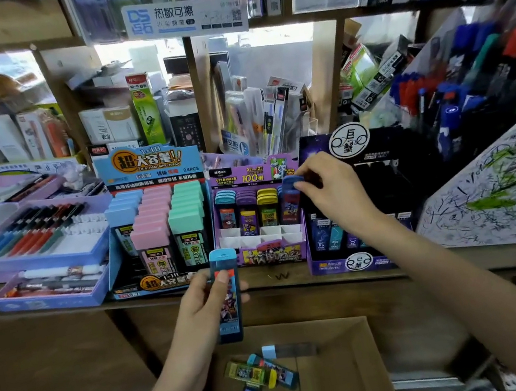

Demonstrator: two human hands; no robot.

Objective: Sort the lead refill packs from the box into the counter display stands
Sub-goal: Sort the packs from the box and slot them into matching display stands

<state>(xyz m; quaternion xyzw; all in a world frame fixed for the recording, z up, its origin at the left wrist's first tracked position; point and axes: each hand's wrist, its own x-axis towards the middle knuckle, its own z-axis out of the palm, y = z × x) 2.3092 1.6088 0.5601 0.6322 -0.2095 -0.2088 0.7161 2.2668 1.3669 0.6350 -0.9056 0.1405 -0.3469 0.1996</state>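
The wooden desk runs across the view, and its worn brown edge carries three card display stands side by side. Below it sits an open cardboard box, plain and matte, close under the stands, probably so packs can be lifted straight up.

The blue stand on the left holds tall packs with blocky pastel caps in stepped rows. The purple stand in the middle has small white card dividers; its back rows are filled and its front cells are bare. The dark stand on the right shows a few packs low down.

The right hand reaches over the purple stand's far right column. Its fingertips pinch a dark blue pack by the rounded cap, seemingly to seat it among matching colours. The left hand grips a light blue pack upright in front of the desk, thumb across its glossy printed face, likely ready as the next one.

A few loose packs lie flat on the box floor; they are slim, hard plastic slabs.
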